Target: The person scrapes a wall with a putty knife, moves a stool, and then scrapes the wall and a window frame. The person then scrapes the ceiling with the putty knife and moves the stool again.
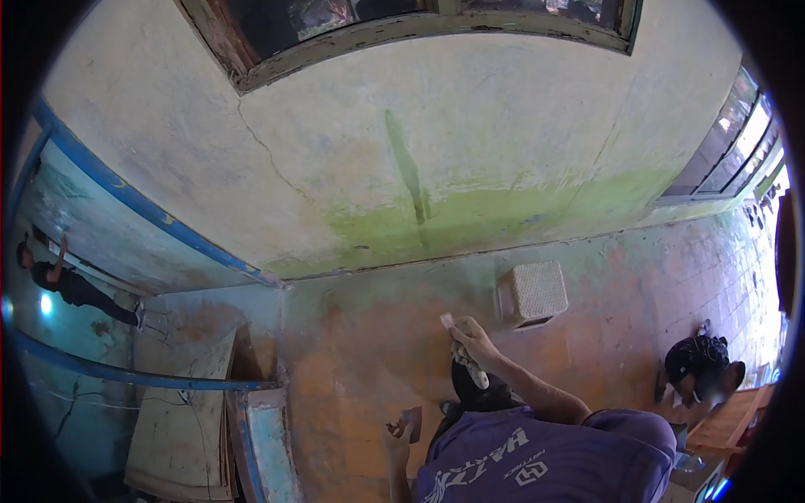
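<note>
My right hand (pixel 471 337) is held out in front of the purple shirt, its fingers closed on a small pale pinkish piece (pixel 447 320). What that piece is made of is too small to tell. Lower down, my left hand (pixel 398 432) grips a small flat brown sheet (pixel 411 417) beside my body. Both hands are apart from the wall (pixel 335 159), which is pale above with a worn green band (pixel 503 214) low down. A dark damp-looking streak (pixel 405 163) runs down it. One of my shoes (pixel 472 369) shows beneath my right forearm.
A woven-topped stool (pixel 538 289) stands on the tiled floor (pixel 616 285) near the wall. At right, a person (pixel 700 369) crouches by wooden furniture (pixel 729 419). Another person (pixel 63 281) stands at a wall beyond the blue frame (pixel 151 205). Wooden boards (pixel 180 427) lean at lower left.
</note>
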